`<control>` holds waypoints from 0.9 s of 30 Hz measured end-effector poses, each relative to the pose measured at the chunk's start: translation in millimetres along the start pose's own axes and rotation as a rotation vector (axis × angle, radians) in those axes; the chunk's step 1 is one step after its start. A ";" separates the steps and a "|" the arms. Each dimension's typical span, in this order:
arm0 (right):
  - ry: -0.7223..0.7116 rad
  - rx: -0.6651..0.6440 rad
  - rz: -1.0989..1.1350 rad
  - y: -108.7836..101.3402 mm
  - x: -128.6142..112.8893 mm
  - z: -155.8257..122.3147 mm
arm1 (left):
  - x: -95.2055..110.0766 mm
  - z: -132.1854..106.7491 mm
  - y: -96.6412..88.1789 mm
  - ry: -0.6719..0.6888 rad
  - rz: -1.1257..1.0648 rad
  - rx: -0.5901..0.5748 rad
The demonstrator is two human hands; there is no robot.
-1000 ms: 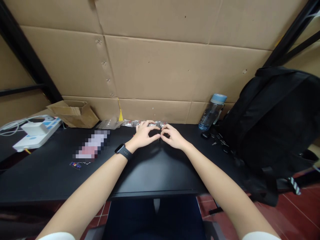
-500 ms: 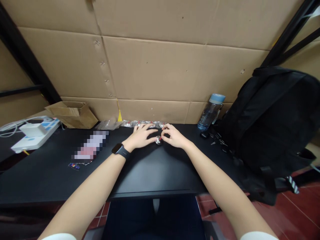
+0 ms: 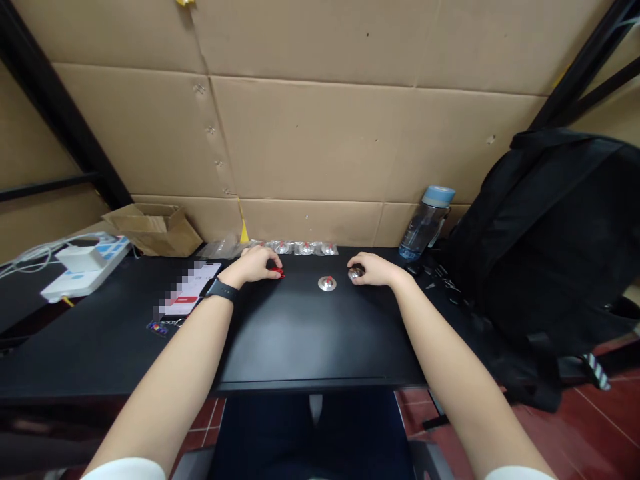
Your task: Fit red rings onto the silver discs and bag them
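My left hand [image 3: 256, 264], with a black watch on its wrist, rests on the black desk [image 3: 300, 333] with fingers curled over a small red piece [image 3: 278, 272]. My right hand [image 3: 373, 269] lies to the right, its fingers closed on a small silver round part [image 3: 355, 272]. Between the two hands a silver disc with a red centre [image 3: 327, 283] lies alone on the desk. A row of small clear packets holding similar silver-and-red parts [image 3: 300, 248] lines the back edge by the cardboard wall.
A large black backpack [image 3: 550, 253] fills the desk's right side, with a blue-capped water bottle [image 3: 425, 223] beside it. At left sit a small open cardboard box [image 3: 153, 227], a white power strip with adapter [image 3: 83, 267], and a phone [image 3: 187, 297].
My hands were together at the desk's middle; they have moved apart, left hand to the left, right hand to the right. The silver disc now lies uncovered between them.
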State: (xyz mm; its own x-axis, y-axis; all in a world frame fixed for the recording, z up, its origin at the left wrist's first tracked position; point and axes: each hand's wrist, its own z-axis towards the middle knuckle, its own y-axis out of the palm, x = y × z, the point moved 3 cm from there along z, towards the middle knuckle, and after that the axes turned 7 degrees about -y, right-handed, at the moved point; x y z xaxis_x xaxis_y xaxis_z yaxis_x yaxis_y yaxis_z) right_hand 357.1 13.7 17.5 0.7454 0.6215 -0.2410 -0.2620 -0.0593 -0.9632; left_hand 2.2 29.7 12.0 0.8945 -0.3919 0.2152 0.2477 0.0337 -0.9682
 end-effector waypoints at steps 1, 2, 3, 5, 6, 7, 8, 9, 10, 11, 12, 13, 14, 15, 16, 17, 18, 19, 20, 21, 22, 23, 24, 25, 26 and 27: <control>0.027 -0.036 0.015 -0.3 5.9 -1.8 | 0.4 0.1 0.3 -0.003 -0.002 -0.011; 0.051 -0.065 0.042 -0.2 10.7 -3.2 | 1.3 0.2 0.6 -0.004 -0.001 -0.024; 0.069 -0.082 0.072 -0.1 14.1 -4.1 | 2.6 0.3 0.8 -0.003 0.001 -0.034; 0.086 -0.079 0.114 0.2 17.3 -4.5 | 6.1 0.4 0.9 -0.001 0.007 -0.042; 0.086 -0.070 0.121 0.5 17.5 -4.2 | 7.9 0.4 0.8 -0.001 0.011 -0.039; 0.081 -0.063 0.126 0.9 17.1 -3.7 | 9.6 0.5 0.8 0.000 0.016 -0.034; 0.074 -0.058 0.130 1.5 16.3 -3.1 | 11.1 0.5 0.8 0.001 0.020 -0.031; 0.066 -0.055 0.134 2.1 15.3 -2.6 | 12.1 0.5 0.9 0.001 0.026 -0.031; 0.057 -0.054 0.138 2.7 14.4 -2.0 | 12.5 0.5 1.2 0.000 0.031 -0.032; 0.050 -0.053 0.140 3.2 13.7 -1.6 | 12.3 0.5 1.4 -0.004 0.035 -0.033; 0.043 -0.051 0.138 3.4 13.2 -1.2 | 11.4 0.6 1.5 -0.011 0.037 -0.031; 0.038 -0.047 0.136 3.5 13.0 -1.1 | 9.8 0.8 1.4 -0.021 0.039 -0.028; 0.033 -0.042 0.136 3.3 13.0 -1.0 | 7.8 0.9 1.3 -0.032 0.040 -0.022; 0.030 -0.039 0.137 3.0 13.1 -1.1 | 5.6 1.0 1.1 -0.041 0.041 -0.018; 0.028 -0.037 0.140 2.5 13.2 -1.4 | 3.4 1.2 1.1 -0.047 0.041 -0.018; 0.027 -0.035 0.145 2.0 13.3 -1.7 | 1.3 1.5 1.3 -0.050 0.042 -0.021; 0.025 -0.035 0.152 1.3 13.2 -2.2 | -0.5 1.8 1.7 -0.051 0.042 -0.023; 0.025 -0.033 0.160 0.6 12.9 -2.6 | -1.9 2.1 2.1 -0.049 0.040 -0.023; 0.025 -0.030 0.168 -0.3 12.4 -3.0 | -2.9 2.5 2.7 -0.045 0.037 -0.021; 0.025 -0.025 0.175 -1.3 11.6 -3.4 | -3.4 2.9 3.3 -0.041 0.034 -0.019; 0.024 -0.019 0.182 -2.3 10.6 -3.7 | -3.5 3.2 3.8 -0.034 0.032 -0.014; 0.023 -0.012 0.185 -3.4 9.3 -3.9 | -3.0 3.4 4.2 -0.027 0.030 -0.010; 0.020 -0.004 0.185 -4.5 7.7 -3.9 | -2.1 3.5 4.4 -0.019 0.027 -0.006; 0.018 0.005 0.183 -5.7 6.0 -3.9 | -0.8 3.3 4.2 -0.010 0.024 -0.002; 0.014 0.013 0.180 -6.8 4.1 -3.8 | 0.7 3.0 3.8 -0.003 0.021 0.001; 0.012 0.018 0.178 -7.7 2.0 -3.7 | 2.5 2.6 3.2 0.003 0.019 0.003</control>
State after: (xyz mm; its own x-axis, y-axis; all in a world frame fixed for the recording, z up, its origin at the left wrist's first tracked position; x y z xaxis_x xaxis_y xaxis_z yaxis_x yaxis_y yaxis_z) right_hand 362.9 12.5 24.0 0.6933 0.5934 -0.4089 -0.4015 -0.1532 -0.9030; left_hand 6.2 31.2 9.7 0.8977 -0.3943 0.1966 0.2320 0.0438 -0.9717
